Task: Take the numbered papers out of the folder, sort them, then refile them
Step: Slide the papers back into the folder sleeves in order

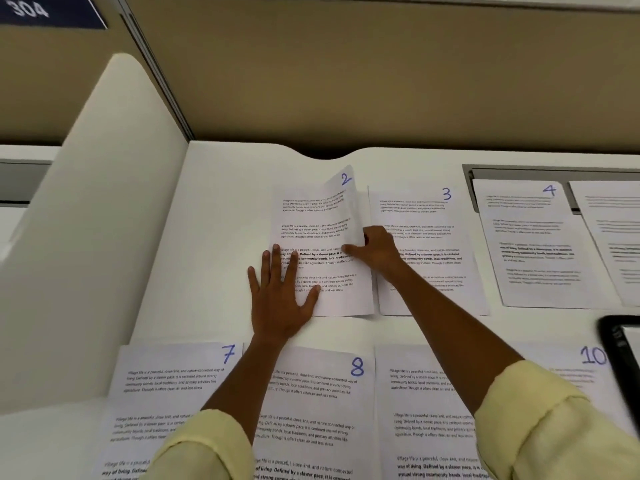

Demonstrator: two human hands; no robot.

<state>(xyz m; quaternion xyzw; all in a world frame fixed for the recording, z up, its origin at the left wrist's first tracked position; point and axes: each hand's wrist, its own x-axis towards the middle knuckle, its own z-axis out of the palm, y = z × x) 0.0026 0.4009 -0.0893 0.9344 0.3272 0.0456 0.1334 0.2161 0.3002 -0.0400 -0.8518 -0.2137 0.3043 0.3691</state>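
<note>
Numbered printed papers lie in rows on a white desk (214, 237). Paper 2 (323, 220) is in the far row; its right edge is lifted and curled, and another sheet shows beneath it. My right hand (375, 249) pinches that raised edge. My left hand (282, 292) lies flat, fingers spread, on the lower left corner of the sheet under paper 2. Paper 3 (433, 216) lies just right of it, partly under my right arm, then paper 4 (533, 237). In the near row are paper 7 (166, 382), paper 8 (318, 393) and paper 10 (581, 368). No folder is visible.
A white curved divider panel (104, 237) rises along the desk's left side. A tan partition wall (381, 71) stands behind the desk. A black tablet-like device (620, 344) sits at the right edge. A further sheet (613, 237) lies right of paper 4, over a grey recessed tray (519, 173).
</note>
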